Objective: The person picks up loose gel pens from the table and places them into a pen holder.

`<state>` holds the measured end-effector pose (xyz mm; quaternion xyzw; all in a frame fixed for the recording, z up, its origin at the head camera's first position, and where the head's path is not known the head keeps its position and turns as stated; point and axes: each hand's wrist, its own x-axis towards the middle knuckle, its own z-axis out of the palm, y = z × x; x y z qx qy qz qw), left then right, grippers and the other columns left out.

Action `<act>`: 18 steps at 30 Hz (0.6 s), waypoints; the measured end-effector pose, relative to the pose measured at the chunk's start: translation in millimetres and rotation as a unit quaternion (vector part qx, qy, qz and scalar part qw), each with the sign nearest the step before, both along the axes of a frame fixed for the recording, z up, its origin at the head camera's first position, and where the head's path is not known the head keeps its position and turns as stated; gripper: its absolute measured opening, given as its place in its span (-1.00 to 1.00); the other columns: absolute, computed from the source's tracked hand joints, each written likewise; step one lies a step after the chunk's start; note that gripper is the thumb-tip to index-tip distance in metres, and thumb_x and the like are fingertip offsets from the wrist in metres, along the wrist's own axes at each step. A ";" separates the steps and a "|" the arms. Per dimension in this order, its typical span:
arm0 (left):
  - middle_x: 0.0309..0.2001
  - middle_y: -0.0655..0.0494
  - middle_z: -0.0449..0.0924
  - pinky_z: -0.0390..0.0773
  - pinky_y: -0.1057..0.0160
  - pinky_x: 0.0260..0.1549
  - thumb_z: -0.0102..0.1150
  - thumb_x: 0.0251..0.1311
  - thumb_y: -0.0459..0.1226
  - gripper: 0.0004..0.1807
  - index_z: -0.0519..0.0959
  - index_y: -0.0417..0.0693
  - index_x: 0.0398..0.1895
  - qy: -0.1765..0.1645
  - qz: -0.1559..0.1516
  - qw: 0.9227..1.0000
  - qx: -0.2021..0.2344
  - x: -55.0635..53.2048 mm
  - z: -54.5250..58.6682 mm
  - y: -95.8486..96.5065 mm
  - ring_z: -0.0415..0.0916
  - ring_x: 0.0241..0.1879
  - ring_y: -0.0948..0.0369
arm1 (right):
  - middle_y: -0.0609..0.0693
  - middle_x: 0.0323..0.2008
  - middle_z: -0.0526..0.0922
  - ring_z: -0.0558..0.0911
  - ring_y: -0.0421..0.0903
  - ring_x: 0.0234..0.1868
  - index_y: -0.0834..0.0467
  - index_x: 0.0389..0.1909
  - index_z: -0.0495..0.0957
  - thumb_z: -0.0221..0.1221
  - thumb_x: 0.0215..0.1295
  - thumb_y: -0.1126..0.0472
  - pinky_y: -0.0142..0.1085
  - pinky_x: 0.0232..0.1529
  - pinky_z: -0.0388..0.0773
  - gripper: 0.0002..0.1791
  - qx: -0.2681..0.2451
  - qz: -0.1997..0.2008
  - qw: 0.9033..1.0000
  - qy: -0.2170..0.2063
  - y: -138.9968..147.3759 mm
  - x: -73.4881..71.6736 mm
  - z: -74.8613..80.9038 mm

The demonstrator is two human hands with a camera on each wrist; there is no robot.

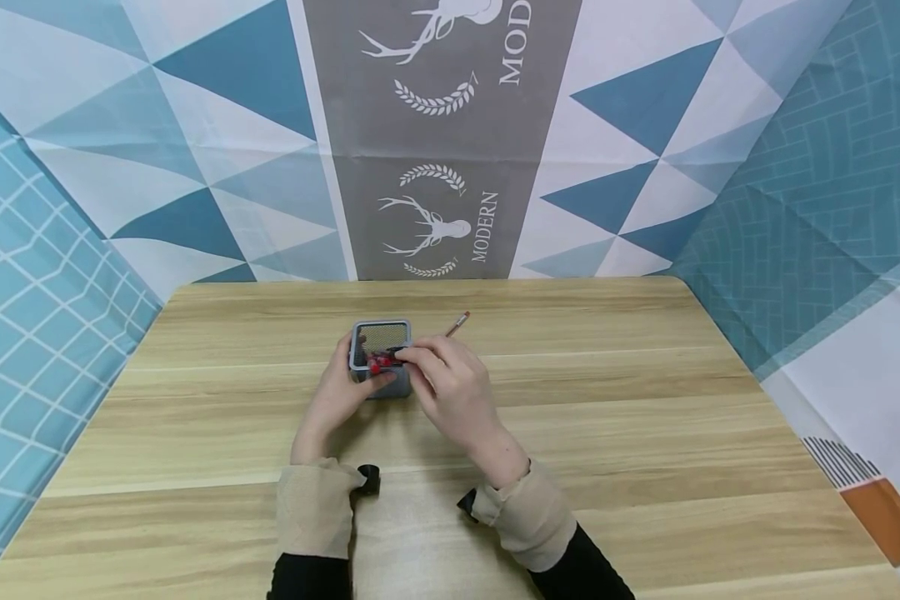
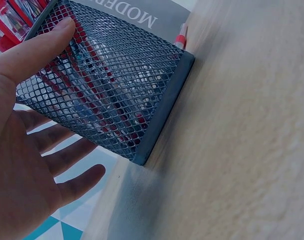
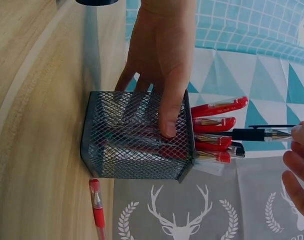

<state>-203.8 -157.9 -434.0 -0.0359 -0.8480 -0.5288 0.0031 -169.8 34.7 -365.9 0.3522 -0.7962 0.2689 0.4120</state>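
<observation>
A dark wire-mesh pen holder (image 1: 399, 388) stands on the table. My left hand (image 1: 339, 398) grips it, thumb on the near mesh wall (image 2: 117, 65) and the other fingers round the left side. Several pens with red caps (image 3: 219, 107) and a dark-tipped one poke out of its mouth. Above the mouth, my right hand (image 1: 453, 387) pinches a black gel pen (image 3: 249, 134) by one end between thumb and fingertips. In the right wrist view, the pen's other end reaches in among the red caps.
A single red pen (image 1: 457, 323) lies on the wooden table (image 1: 607, 417) behind the holder, to its right. Patterned cloth (image 1: 435, 133) hangs along the table's far edge and both sides. Each wrist wears a beige cuff with a small black device (image 1: 369, 480).
</observation>
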 end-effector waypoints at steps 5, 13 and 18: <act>0.24 -0.12 0.24 0.13 -0.08 0.22 0.35 -0.09 0.00 0.04 -0.07 0.02 0.40 0.003 0.000 1.000 -0.002 -0.9 -1.0 -0.1 0.19 0.23 -0.03 | -0.03 -0.33 0.62 0.60 -0.16 -0.29 0.16 -0.36 0.59 0.23 0.06 0.34 -0.40 -0.22 0.53 -0.90 -0.020 0.005 1.000 -0.005 -1.7 -0.5 -2.1; 0.25 -0.12 0.23 0.15 -0.09 0.21 0.34 -0.09 0.01 0.05 -0.07 0.02 0.40 -0.001 -0.001 1.000 -0.004 -0.9 -0.7 -0.7 0.20 0.22 -0.03 | -0.06 -0.32 0.62 0.61 -0.18 -0.32 0.12 -0.41 0.60 0.21 0.03 0.38 -0.41 -0.27 0.53 -0.88 -0.007 -0.007 1.000 -0.004 -5.4 -2.6 -9.3; 0.27 -0.14 0.21 0.13 -0.10 0.22 0.34 -0.08 0.00 0.05 -0.08 0.01 0.41 -0.002 -0.003 1.000 -0.003 0.4 2.2 -0.3 0.18 0.24 -0.04 | -0.06 -0.30 0.62 0.61 -0.18 -0.29 0.11 -0.37 0.60 0.21 0.04 0.37 -0.40 -0.26 0.53 -0.87 -0.001 -0.016 1.000 -0.012 -6.4 -3.1 -11.8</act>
